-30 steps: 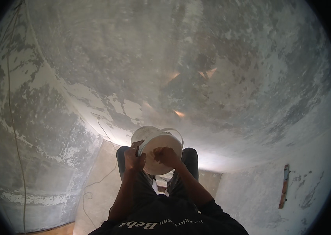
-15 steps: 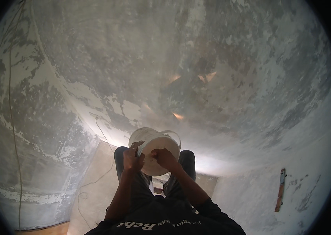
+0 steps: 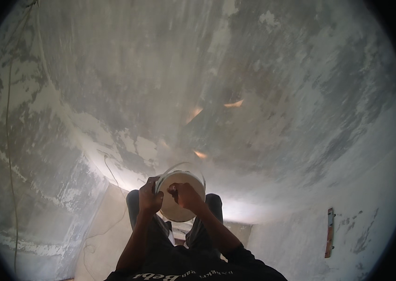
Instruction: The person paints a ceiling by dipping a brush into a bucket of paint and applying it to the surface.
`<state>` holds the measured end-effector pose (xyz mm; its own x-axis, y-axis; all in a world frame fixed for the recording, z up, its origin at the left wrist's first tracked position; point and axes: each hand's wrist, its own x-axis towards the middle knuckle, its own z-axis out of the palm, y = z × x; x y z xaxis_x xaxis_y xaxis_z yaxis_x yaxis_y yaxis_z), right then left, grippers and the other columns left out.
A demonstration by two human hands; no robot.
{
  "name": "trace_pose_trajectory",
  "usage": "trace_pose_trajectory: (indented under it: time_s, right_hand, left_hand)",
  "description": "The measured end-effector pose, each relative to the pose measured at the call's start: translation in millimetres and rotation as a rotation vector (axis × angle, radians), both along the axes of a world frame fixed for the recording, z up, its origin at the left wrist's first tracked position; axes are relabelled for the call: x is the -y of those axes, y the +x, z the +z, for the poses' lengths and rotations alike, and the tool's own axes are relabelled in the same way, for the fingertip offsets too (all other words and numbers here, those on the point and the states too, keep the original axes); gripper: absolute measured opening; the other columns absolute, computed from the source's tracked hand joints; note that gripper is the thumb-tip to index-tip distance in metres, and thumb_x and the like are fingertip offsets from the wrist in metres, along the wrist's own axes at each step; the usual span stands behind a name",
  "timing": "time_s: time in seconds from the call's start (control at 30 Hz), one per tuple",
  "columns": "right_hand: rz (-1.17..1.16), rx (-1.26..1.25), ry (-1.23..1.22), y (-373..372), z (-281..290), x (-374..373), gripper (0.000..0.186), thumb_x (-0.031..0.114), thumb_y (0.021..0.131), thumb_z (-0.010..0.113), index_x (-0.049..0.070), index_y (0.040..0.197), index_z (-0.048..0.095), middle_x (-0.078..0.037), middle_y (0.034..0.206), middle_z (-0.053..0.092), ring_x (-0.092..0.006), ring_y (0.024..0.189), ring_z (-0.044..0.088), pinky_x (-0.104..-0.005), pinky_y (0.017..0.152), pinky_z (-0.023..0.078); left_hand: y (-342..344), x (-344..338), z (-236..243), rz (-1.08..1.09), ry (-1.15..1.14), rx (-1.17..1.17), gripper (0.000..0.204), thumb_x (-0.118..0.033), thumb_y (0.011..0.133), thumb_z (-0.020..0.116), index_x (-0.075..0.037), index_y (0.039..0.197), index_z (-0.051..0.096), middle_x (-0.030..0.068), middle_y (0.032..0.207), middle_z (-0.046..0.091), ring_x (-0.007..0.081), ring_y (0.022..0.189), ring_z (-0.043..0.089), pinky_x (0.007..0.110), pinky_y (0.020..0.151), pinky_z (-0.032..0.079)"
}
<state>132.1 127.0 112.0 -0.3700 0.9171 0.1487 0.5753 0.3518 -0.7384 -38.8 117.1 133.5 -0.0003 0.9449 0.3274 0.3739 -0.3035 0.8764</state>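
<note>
Though pale-rimmed, a round beige bucket (image 3: 179, 213)

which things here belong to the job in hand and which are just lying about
Seemingly part of the job:
White bucket, gripped by the left hand; right hand in front of its round face

Apparently just around:
Thin cord, lower left
Long cable, far left
Brown strip, lower right

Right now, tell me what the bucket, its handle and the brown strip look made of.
Bucket: probably plastic, pale and smooth around its edge. Handle: likely plastic too, a thin, pale, smooth arc. Brown strip: perhaps wood, matt and brown, its greyer upper end possibly metal.
</note>
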Motion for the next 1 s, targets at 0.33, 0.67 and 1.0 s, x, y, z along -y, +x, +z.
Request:
trace_pose_trajectory:
  time_s: [0.33, 0.67, 1.0]
  right_hand:
    - [0.116, 0.057, 0.101, 21, 55, -4, 0.023, 0.003, 0.079, 0.062, 0.006, 0.101, 0.066, -0.018, 0.099, 0.063, -0.0342, 0.094, 0.06, -0.0397, 0.084, 0.048]
    - [0.307, 0.05, 0.442, 85, 302, -41, 0.021, 0.005, 0.082, 0.068, 0.007, 0.102, 0.066, -0.007, 0.098, 0.063, -0.0217, 0.094, 0.061, -0.0335, 0.085, 0.049]
    - [0.169, -0.192, 0.948, 93, 549, -94, 0.012, 0.003, 0.087, 0.063, 0.003, 0.099, 0.066, -0.004, 0.098, 0.066, -0.0137, 0.092, 0.061, -0.0295, 0.086, 0.051]
  left_hand:
    - [4, -14, 36, -0.1, 0.047, -0.032, 0.039, 0.001, 0.061, 0.064, -0.004, 0.099, 0.059, 0.0092, 0.064, 0.053, 0.0241, 0.054, 0.052, 0.034, 0.053, 0.042]
    - [10, -112, 188, -0.255, 0.13, 0.183, 0.041, 0.003, 0.053, 0.061, -0.003, 0.094, 0.061, 0.0001, 0.059, 0.048, 0.0115, 0.051, 0.041, 0.027, 0.047, 0.034]
    - [-2, -169, 380, -0.402, -0.039, 0.356, 0.041, -0.002, 0.057, 0.061, 0.002, 0.097, 0.055, 0.0112, 0.077, 0.056, 0.0152, 0.052, 0.046, 0.027, 0.04, 0.029]
